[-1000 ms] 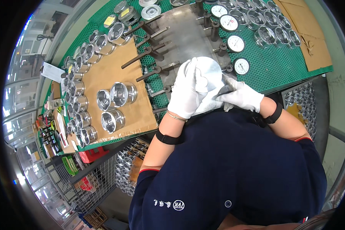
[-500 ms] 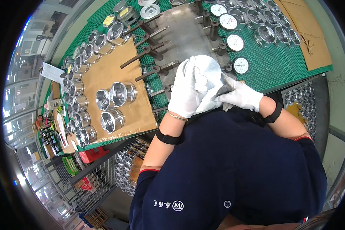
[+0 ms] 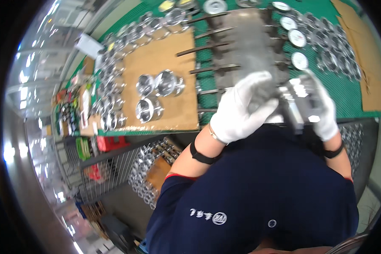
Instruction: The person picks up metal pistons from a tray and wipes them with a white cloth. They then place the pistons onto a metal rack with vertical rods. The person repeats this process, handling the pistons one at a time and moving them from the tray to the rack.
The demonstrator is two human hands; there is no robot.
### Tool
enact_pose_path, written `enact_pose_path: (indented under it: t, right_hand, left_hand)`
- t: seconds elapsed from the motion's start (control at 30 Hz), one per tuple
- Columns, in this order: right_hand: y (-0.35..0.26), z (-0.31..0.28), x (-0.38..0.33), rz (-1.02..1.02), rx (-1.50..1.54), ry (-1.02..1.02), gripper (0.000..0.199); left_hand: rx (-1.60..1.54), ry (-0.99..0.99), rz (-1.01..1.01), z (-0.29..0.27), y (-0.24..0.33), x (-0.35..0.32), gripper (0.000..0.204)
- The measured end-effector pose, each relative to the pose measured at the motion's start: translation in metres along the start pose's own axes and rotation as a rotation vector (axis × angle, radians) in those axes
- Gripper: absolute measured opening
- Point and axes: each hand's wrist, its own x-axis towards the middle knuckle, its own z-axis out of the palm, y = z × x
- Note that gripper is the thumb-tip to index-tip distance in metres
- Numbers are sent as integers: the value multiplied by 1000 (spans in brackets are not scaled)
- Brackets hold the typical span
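My left hand (image 3: 243, 108), in a white glove, hovers at the near edge of the metal plate. Its fingers are curved and its thumb stands apart; the grey patch inside them looks like soiled glove palm. To its right, my right hand (image 3: 326, 112), also gloved, is wrapped around a shiny metal piston (image 3: 290, 108). The piston is tilted so that its grooved side shows, blurred by motion. A gap separates the left fingers from it. Beyond both hands lies the steel plate (image 3: 252, 46), with dark posts and rods along its sides.
Several dial gauges (image 3: 299, 61) line the plate's right side. Pistons (image 3: 167, 82) stand on cardboard (image 3: 178, 114) at left, and more (image 3: 330, 59) crowd the green mat (image 3: 347, 97) at right. A wire cart (image 3: 114, 180) with pistons stands below left.
Both hands were together on the piston with its flat crown up. Now they have parted, the piston is turned in my right hand, and the view has shifted.
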Motion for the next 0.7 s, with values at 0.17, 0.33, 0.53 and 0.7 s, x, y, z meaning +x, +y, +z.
enact_pose_path:
  t: [0.17,0.33,0.53,0.7]
  right_hand:
    - [67,-71,-29,262,38,553,40]
    - [115,-109,-9,616,72,500,31]
    - [177,-65,45,1011,382,391,25]
    - [249,-68,80,1157,613,415,29]
  left_hand:
    - [998,595,-176,-82,-68,-15,57]
    - [1220,440,-428,-139,-112,-54,57]
    - [1166,331,-546,-148,-135,-49,38]
    - [1197,296,-746,-131,-122,-27,44]
